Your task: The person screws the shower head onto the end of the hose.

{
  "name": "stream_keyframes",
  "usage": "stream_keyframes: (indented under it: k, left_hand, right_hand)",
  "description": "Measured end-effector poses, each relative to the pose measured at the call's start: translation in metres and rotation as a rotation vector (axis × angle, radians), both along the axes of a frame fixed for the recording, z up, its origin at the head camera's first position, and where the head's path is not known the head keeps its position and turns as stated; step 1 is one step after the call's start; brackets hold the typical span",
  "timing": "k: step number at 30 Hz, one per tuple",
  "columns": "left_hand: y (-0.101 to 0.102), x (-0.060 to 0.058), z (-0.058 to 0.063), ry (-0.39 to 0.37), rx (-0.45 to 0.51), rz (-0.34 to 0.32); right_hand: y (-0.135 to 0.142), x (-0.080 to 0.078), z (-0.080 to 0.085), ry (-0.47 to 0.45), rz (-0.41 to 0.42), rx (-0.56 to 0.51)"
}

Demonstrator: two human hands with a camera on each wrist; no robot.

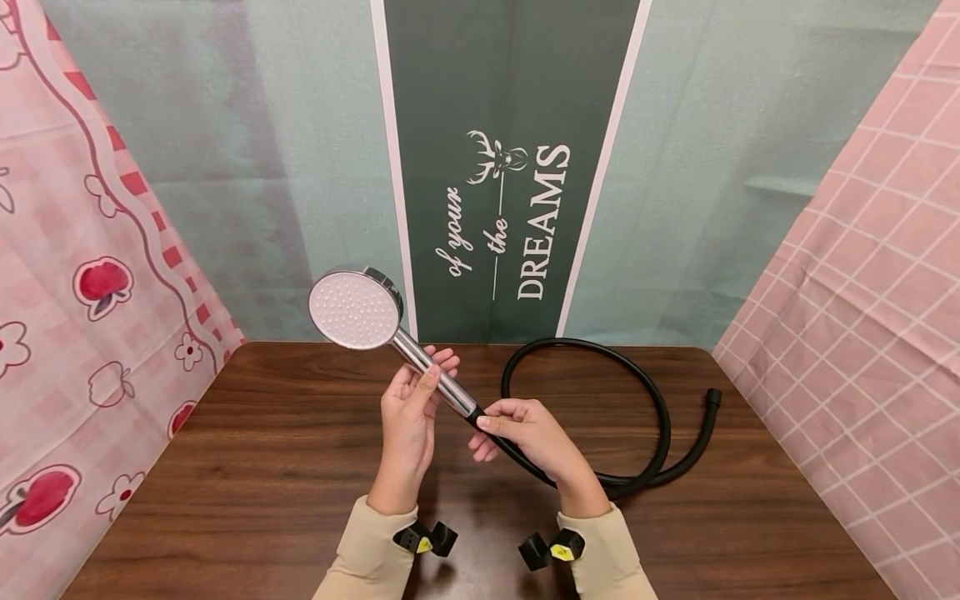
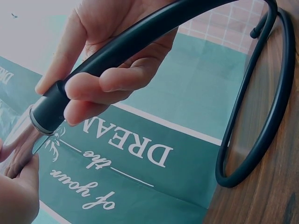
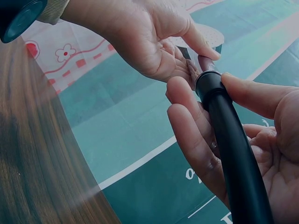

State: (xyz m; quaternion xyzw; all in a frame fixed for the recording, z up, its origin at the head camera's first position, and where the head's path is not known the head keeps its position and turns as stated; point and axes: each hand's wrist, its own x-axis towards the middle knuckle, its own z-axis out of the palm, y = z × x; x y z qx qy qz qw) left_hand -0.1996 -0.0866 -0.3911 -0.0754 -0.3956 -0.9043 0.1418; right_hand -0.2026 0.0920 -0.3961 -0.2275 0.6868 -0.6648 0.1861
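A chrome shower head (image 1: 356, 308) with a round white nozzle face is held up over the table, tilted with its face to the upper left. My left hand (image 1: 409, 406) grips its silver handle (image 1: 455, 395), thumb across the front. At the handle's lower end, my right hand (image 1: 527, 432) pinches the black collar of the hose between thumb and fingers. In the right wrist view the collar (image 3: 211, 85) sits right against the handle's end, and the black hose (image 3: 240, 163) runs down across the right palm. The left wrist view shows the collar (image 2: 49, 108) meeting the chrome rim.
The hose (image 1: 663, 417) loops over the right side of the brown wooden table (image 1: 247, 467), its free end fitting (image 1: 713, 398) pointing up. Behind hangs a green cloth with white lettering (image 1: 543, 221). Pink patterned cloths (image 1: 862, 317) stand at both sides.
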Motion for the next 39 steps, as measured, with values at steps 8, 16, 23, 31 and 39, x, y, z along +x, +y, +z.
stream_keyframes:
  k: [8,16,23,31,39]
  left_hand:
    - [-0.0002,-0.0002,-0.0005,0.004,-0.002,-0.001]
    - [0.0001,0.0000,-0.0008,0.008,-0.001,0.000]
    - [-0.0001,0.0001,-0.0005,0.011,0.005,-0.003]
    - [-0.0020,-0.0014,-0.0003,0.028,0.020,-0.007]
    - [-0.0027,-0.0021,-0.0006,0.000,0.026,-0.004]
  right_hand:
    - [0.0008,-0.0012,-0.0018,-0.006,0.016,-0.012]
    - [0.0011,-0.0010,-0.0016,-0.017,0.027,-0.028]
    - [0.0012,-0.0007,-0.0012,-0.016,0.032,-0.029]
    - [-0.0002,-0.0014,-0.0029,-0.003,0.015,-0.022]
    - [-0.0031,0.0008,0.0006,0.031,-0.031,0.018]
